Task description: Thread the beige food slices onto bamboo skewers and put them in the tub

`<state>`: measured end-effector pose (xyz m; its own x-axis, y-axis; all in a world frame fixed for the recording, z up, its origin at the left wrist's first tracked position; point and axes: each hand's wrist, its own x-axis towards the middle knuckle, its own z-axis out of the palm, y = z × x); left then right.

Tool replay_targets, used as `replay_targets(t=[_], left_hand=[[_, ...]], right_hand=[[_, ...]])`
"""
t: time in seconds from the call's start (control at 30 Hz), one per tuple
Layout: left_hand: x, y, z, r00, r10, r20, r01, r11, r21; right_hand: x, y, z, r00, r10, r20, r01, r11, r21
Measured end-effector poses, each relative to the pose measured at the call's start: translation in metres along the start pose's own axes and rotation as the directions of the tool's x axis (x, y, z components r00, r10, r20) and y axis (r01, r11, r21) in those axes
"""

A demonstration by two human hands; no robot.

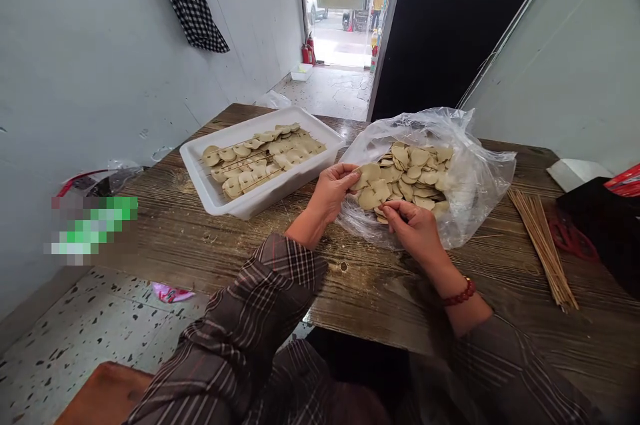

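Observation:
My left hand (334,190) pinches the edge of some pale, flat round slices (371,190) in front of a clear plastic bag. Close by on the right, my right hand (413,226) has its thumb and fingers pressed together at the lower edge of the slices; what lies between them is too small to make out. The open plastic bag (480,171) holds a heap of loose slices (417,171). Left of my hands stands a white tray (200,188) with rows of slices threaded on thin sticks (255,175).
A bundle of thin wooden sticks (545,248) lies at the right of the wooden table (350,291), beside red-handled scissors (573,238) and a black container (600,225). One stick lies below the bag. Beyond the table is an open doorway.

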<state>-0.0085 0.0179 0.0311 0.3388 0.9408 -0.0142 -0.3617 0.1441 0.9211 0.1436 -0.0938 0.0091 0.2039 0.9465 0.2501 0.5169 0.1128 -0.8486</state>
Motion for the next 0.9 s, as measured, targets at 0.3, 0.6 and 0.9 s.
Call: replay_targets(t=[0.3, 0.6, 0.9], left_hand=[[-0.0018, -0.0001, 0.0021, 0.994, 0.102, -0.04, -0.099, 0.992, 0.073], [-0.0017, -0.0002, 0.002, 0.987, 0.145, -0.067, -0.141, 0.988, 0.069], [-0.0022, -0.001, 0.0031, 0.977, 0.202, -0.071, -0.188, 0.969, 0.162]], right_hand=[[0.0006, -0.0014, 0.0009, 1.0, 0.0, 0.007, 0.0, 0.999, 0.036], [0.0001, -0.0003, 0.0019, 1.0, 0.006, 0.019, -0.007, 0.999, 0.051], [-0.0003, -0.0026, 0.0021, 1.0, 0.012, 0.019, -0.013, 0.998, 0.062]])
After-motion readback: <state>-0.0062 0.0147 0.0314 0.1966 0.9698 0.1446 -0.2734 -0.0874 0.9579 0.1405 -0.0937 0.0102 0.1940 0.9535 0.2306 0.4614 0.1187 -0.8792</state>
